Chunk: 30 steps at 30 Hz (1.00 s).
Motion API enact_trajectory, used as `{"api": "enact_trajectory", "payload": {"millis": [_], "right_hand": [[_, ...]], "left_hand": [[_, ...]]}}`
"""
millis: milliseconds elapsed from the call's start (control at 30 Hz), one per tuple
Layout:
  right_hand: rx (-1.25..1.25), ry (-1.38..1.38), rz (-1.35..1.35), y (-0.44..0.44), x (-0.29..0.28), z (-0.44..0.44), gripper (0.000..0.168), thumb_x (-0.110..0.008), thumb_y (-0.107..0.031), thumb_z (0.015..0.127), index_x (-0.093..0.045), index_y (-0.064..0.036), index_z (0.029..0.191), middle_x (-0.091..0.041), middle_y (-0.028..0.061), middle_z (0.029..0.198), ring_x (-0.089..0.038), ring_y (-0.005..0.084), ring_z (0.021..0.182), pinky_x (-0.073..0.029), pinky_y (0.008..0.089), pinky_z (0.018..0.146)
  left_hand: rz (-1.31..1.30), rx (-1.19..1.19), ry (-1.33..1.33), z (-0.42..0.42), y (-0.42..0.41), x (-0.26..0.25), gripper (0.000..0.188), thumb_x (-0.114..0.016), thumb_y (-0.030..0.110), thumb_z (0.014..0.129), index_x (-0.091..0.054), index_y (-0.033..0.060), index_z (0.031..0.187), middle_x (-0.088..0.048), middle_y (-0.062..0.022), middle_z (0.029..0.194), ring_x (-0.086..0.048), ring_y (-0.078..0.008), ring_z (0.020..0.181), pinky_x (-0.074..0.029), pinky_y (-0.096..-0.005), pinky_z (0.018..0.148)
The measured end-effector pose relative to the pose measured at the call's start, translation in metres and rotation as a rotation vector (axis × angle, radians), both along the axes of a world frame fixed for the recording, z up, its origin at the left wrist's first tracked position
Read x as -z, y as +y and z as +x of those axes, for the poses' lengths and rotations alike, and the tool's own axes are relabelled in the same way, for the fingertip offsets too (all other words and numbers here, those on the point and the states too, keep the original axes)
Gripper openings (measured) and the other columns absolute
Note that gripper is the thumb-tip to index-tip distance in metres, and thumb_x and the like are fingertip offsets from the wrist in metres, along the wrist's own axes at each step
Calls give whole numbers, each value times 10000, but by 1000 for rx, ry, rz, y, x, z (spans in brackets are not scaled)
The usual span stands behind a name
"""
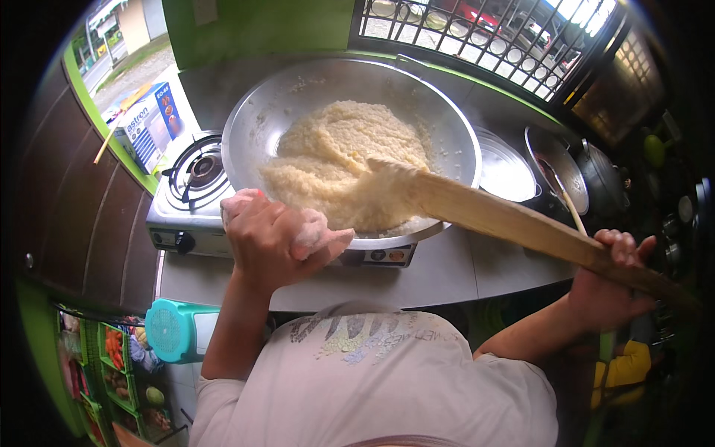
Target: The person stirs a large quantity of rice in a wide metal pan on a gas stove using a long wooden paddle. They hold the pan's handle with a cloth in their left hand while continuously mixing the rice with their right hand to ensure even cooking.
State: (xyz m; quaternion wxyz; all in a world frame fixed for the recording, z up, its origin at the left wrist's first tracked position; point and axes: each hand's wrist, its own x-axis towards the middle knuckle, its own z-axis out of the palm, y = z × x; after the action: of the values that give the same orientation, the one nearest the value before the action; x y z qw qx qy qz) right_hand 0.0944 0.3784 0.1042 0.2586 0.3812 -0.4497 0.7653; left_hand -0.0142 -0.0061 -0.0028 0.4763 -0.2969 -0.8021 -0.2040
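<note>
A large metal wok [246, 117] stands over a two-burner gas stove and holds a thick, sticky mass of pale rice [357, 134]. With a folded pink cloth [335, 240] in its grasp, my left hand [265, 240] is at the wok's near left rim; whether it grips the rim under the cloth is hidden. My right hand [609, 279] holds the handle end of a long wooden paddle [503, 218]. The paddle slants across the wok's right rim, and its blade end rests in the rice.
The bare left burner [201, 167] sits beside the wok. Right of it are a round metal lid or tray [505, 167], a metal pan [570, 184] with a wooden-handled utensil, and a dark pot [603, 173]. A boxed appliance [148, 128] stands back left, a turquoise stool [167, 329] below the counter.
</note>
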Motion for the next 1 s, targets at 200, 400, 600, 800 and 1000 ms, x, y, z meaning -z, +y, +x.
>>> {"api": "enact_trajectory", "payload": {"millis": [200, 400, 600, 800, 1000], "right_hand": [[-94, 121, -3, -14, -31, -27, 581, -768, -495, 703, -580, -49, 1024, -383, 106, 998, -374, 253, 1060, -269, 461, 1063], [-112, 128, 394, -53, -53, -60, 390, -783, -319, 763, -510, -103, 939, -549, 63, 848, -561, 191, 834, -491, 415, 843], [-13, 129, 529, -101, -14, -114, 172, -544, -211, 981, -534, -95, 854, -517, 20, 567, -519, 100, 466, -452, 282, 447], [51, 121, 345, -127, 44, -229, 178, -516, -23, 923, -571, 45, 767, -549, 67, 587, -526, 130, 503, -495, 291, 529], [-41, 3, 273, -117, 19, -196, 207, -575, -115, 954, -577, -4, 780, -482, 43, 563, -525, 149, 512, -518, 330, 570]], "left_hand": [[74, 46, 9, -8, 1, 8, 400, -810, 473, 644, -538, 190, 567, -489, 34, 516, -486, -163, 471, -382, -369, 708], [66, 9, -73, -3, -1, 5, 395, -817, 465, 635, -561, 166, 615, -508, 23, 540, -494, -175, 490, -367, -372, 671], [47, 41, -136, -2, -7, 14, 419, -831, 437, 588, -622, 109, 745, -540, -13, 563, -529, -218, 518, -420, -389, 697], [46, 36, -109, 1, -4, 4, 399, -854, 391, 575, -590, 104, 659, -519, -49, 569, -529, -253, 530, -431, -403, 706], [42, 21, -5, -7, -3, 5, 415, -826, 441, 604, -533, 150, 558, -522, -5, 515, -535, -201, 492, -403, -363, 655]]}}
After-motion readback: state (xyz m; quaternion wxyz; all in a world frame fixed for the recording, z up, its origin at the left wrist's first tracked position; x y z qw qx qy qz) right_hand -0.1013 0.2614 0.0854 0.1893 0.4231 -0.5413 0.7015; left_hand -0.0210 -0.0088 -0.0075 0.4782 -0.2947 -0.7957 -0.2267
